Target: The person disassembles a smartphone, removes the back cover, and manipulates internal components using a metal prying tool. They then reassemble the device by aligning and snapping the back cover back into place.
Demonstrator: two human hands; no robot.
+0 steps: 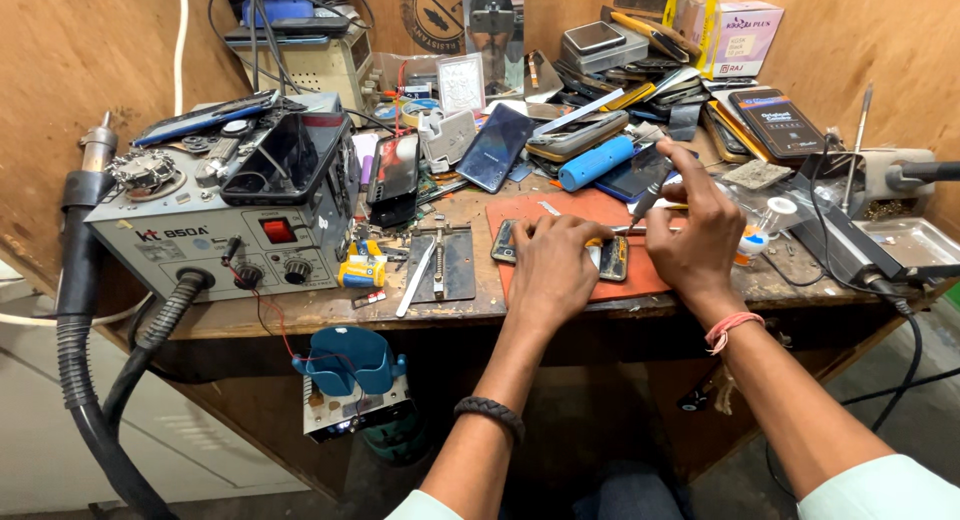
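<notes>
Pressing flat on an opened phone [608, 257] lying on the red mat [560, 212] at the bench [250, 315] front, the left hand [553, 265] steadies it while the right hand [695, 230] pinches a slim tool [648, 197], tip at the phone's edge; disassembly looks partway, board still seated.

under the left hand [552, 270] lies an orange-red mat [580, 212]. beyond the right hand [698, 235], a bright blue cylinder [596, 162]. far left of the left hand, a grey station [190, 242] with a red switch [277, 230]. the right wrist bears a pink thread band [731, 329], the left a black braided band [490, 415].
</notes>
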